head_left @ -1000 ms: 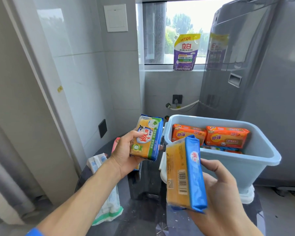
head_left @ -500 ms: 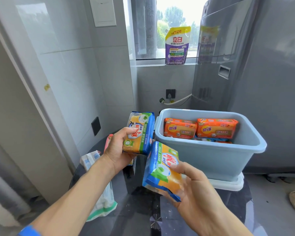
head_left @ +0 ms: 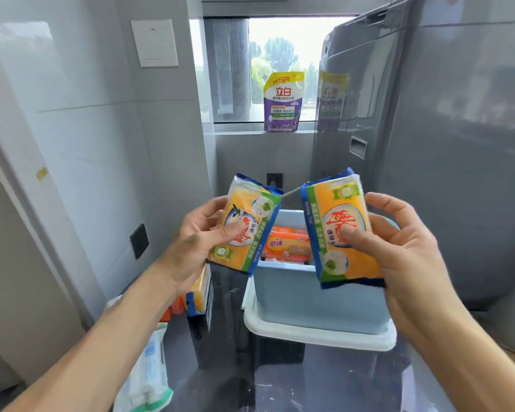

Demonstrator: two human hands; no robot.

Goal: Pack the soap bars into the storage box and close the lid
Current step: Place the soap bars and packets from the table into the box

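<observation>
Soap bars now raised above the storage box.

Daylight pours in through the window at twelve o'clock, and the sky there is blown out to near white. The grey wall tiles at nine to ten o'clock carry soft pale reflections, and the glossy appliance side at two o'clock mirrors the room hazily. The dark bench at six o'clock shows smeared sheen. Straight edges bow outward near the frame borders. Both hands look sharp; lower corners are softer.
</observation>
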